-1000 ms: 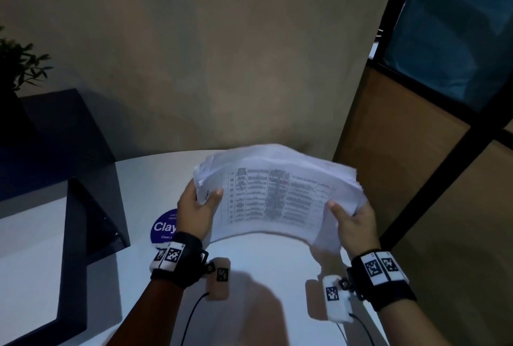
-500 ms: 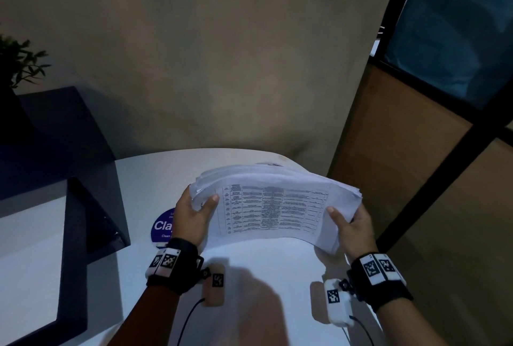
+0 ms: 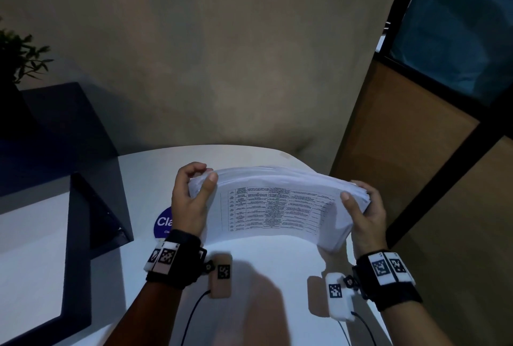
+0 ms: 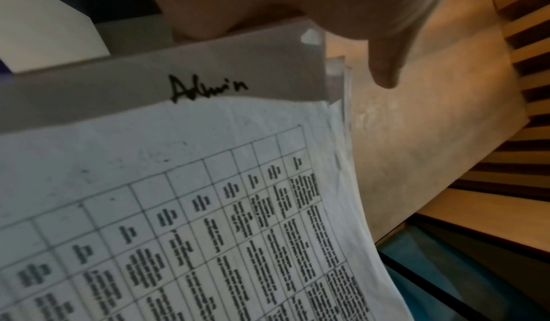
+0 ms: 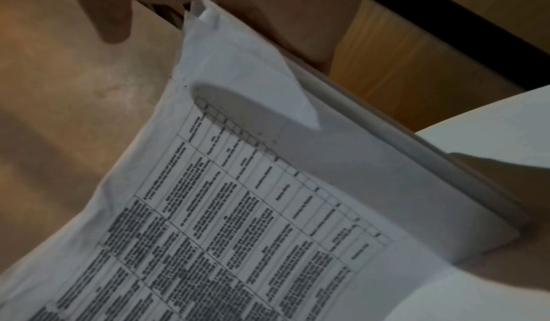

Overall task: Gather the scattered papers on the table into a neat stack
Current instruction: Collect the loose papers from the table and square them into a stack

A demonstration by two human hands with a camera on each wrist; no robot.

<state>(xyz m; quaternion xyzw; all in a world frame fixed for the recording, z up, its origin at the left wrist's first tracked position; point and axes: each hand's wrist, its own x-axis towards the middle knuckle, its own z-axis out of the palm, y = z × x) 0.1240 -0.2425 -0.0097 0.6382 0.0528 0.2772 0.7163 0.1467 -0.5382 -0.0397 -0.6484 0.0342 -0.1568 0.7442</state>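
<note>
Looks like an office, mtg corner. Evidence: white round-edged table [image 3: 155, 168] w/ purple logo sticker [image 3: 162, 221]; dark-framed glass partition [image 3: 458, 26] over wood panels [image 3: 402, 129], right; potted plant [image 3: 19, 54] far left; printed sheets [image 3: 277, 207] of tabular text; clear folder [image 4: 208, 67] hand-marked "Admin".

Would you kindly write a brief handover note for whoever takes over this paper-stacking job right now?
Left grip: holds the stack of papers at its left end, thumb on top.
Right grip: holds the right end, thumb on top.
Stack: held over the white table, with a printed grid sheet uppermost.
Done: papers gathered into one bundle.
Left: edges look uneven and one corner is folded; likely square them up, then lay the stack flat on the table.
</note>
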